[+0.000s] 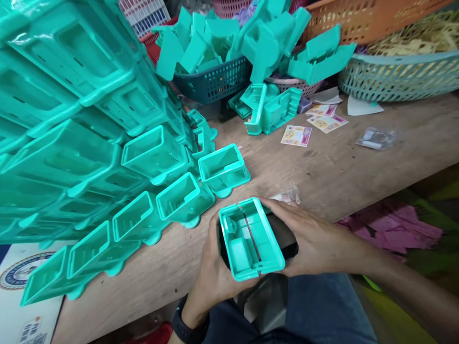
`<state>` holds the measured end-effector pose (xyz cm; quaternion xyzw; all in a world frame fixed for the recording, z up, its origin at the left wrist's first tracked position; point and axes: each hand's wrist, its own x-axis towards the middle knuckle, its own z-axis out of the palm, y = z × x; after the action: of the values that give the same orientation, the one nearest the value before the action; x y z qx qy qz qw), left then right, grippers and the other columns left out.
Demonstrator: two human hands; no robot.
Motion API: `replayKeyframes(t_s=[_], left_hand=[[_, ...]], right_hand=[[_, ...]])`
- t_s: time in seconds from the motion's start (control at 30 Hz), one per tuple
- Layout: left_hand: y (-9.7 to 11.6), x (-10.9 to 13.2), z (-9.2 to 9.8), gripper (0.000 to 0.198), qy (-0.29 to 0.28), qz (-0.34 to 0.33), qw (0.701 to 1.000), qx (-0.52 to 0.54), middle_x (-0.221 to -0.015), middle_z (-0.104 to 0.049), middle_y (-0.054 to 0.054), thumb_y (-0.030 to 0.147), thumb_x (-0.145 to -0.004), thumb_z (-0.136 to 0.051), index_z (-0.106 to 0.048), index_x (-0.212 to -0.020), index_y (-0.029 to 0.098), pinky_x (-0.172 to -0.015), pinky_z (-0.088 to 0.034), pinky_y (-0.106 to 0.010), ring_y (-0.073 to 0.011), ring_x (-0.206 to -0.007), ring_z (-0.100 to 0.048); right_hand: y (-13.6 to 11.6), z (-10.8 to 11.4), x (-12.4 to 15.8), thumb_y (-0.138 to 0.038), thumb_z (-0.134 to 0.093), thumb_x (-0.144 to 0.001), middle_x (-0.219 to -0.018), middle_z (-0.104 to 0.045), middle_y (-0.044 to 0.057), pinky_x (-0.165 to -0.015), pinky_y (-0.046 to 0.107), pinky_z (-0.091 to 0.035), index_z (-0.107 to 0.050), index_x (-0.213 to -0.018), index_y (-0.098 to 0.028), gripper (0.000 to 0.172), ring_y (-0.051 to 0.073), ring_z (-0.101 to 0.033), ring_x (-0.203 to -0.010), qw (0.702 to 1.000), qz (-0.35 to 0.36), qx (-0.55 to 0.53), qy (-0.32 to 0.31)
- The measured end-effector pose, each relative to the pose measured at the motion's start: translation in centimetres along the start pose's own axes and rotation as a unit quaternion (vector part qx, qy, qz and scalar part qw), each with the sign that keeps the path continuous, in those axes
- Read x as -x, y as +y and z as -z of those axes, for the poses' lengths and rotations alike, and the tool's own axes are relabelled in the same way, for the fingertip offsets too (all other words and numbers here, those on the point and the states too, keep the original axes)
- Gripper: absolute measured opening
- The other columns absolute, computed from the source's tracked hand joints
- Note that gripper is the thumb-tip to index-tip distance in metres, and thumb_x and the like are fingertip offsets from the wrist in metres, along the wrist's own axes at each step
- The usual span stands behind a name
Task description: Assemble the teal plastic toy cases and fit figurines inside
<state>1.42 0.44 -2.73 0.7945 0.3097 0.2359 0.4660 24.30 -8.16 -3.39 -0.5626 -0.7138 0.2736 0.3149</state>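
Both hands hold one teal plastic housing (251,239) just above the near edge of the wooden table (322,172), its open side facing up. My left hand (211,272) wraps under its left side, fingers curled. My right hand (311,239) grips its right side, fingers closed around it and over a dark part (287,239) beneath it. A seam runs down the middle of the housing, which looks like two halves pressed together.
Stacked rows of the same teal housings (107,157) fill the left. Baskets at the back hold loose teal parts (215,48); an orange basket (358,19) and a pale green basket (401,71) stand right. Sticker sheets (297,135) and a small clear bag (376,138) lie on the wood.
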Motion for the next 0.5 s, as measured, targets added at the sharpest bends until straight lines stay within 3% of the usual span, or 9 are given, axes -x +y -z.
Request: replayKeyframes(t_s=[0.13, 0.23, 0.5], left_hand=[[0.06, 0.03, -0.08, 0.111, -0.002, 0.022, 1.000, 0.011, -0.148, -0.056, -0.006, 0.040, -0.067, -0.095, -0.026, -0.154, 0.039, -0.109, -0.054, -0.058, -0.0373, -0.131, -0.061], [0.03, -0.10, -0.15, 0.108, -0.002, 0.028, 0.999, 0.030, -0.142, -0.059, -0.004, 0.041, -0.064, -0.096, -0.031, -0.151, 0.041, -0.105, -0.057, -0.055, -0.0354, -0.125, -0.063], [-0.19, -0.20, -0.25, 0.106, 0.020, 0.005, 1.000, 0.004, -0.135, -0.061, -0.006, 0.044, -0.061, -0.094, -0.035, -0.149, 0.035, -0.102, -0.056, -0.056, -0.0361, -0.117, -0.064]], right_hand=[[-0.28, 0.36, -0.39, -0.036, -0.087, -0.076, -0.160, -0.048, 0.015, -0.119, 0.051, -0.040, -0.009, -0.167, -0.030, 0.120, 0.034, -0.052, -0.143, 1.000, 0.011, -0.014, -0.012], [-0.33, 0.63, -0.67, -0.044, -0.086, -0.079, -0.159, -0.050, 0.014, -0.119, 0.049, -0.041, -0.010, -0.168, -0.030, 0.118, 0.034, -0.055, -0.140, 0.999, 0.026, -0.021, -0.016], [-0.18, 0.85, -0.59, -0.046, -0.086, -0.081, -0.158, -0.052, 0.013, -0.122, 0.049, -0.039, 0.000, -0.169, -0.028, 0.125, 0.034, -0.056, -0.140, 0.998, 0.059, -0.015, -0.013]])
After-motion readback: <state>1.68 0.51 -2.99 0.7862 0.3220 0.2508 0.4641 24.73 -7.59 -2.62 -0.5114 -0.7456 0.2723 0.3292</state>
